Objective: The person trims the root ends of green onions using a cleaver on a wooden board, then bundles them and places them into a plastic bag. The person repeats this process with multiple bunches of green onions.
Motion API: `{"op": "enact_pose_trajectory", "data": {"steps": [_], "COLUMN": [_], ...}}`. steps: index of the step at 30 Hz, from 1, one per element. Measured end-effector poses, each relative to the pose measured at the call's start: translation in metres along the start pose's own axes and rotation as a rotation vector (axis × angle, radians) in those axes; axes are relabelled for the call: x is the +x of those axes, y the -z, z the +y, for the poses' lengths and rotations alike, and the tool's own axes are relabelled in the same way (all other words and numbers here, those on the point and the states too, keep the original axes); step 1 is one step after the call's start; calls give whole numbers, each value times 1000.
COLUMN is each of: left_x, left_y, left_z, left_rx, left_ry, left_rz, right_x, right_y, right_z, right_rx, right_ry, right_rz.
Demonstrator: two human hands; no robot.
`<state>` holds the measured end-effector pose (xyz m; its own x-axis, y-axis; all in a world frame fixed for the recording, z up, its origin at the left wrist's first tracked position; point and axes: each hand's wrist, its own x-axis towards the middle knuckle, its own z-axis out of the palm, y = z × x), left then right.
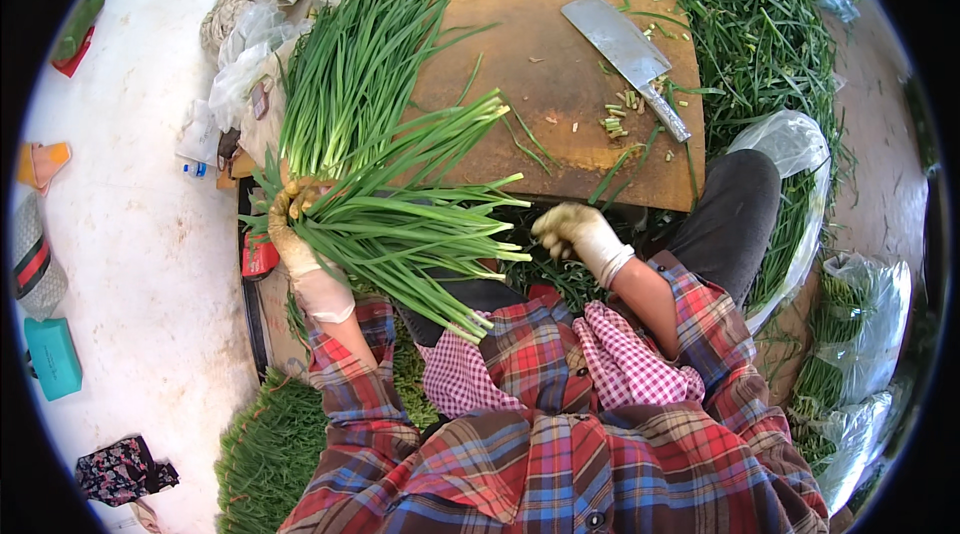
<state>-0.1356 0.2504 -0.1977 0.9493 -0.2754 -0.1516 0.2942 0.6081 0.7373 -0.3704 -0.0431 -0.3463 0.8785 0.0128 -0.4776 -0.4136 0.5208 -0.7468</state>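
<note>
My left hand (300,215), in a soiled glove, grips a bunch of garlic chives (405,223) near its leafy end, and the pale cut stems fan out to the right over my lap. A second bunch of chives (352,76) lies on the left part of a wooden cutting board (510,69). My right hand (566,230), also gloved, is just off the board's near edge, fingers curled and apart from the stems; no object shows in it. On the board's right side rests a cleaver (619,43) with a metal handle, beside short cut stem ends (615,121).
Loose green leaves (757,46) are heaped beyond and right of the board. Clear plastic bags (255,46) lie at the left. Wrapped bundles of chives (847,354) are at the lower right, and more greens (270,451) at the lower left. My bent knee (739,211) is by the board's right corner.
</note>
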Motion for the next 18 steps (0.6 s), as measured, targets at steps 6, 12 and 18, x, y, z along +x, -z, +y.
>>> {"op": "enact_pose_trajectory", "data": {"steps": [6,12,18], "left_x": [-2,4,0], "left_y": [-9,5,-42], "left_z": [-13,1,-1], "left_rx": [87,111,167], "left_ry": [43,59,85], "left_rz": [-83,-172,-136], "right_x": [-9,7,-12], "right_y": [-21,-32,-13], "right_z": [-98,-93,-59], "right_rx": [3,18,-38], "right_ry": [355,277,311], "right_rz": [-95,-182,-18]}}
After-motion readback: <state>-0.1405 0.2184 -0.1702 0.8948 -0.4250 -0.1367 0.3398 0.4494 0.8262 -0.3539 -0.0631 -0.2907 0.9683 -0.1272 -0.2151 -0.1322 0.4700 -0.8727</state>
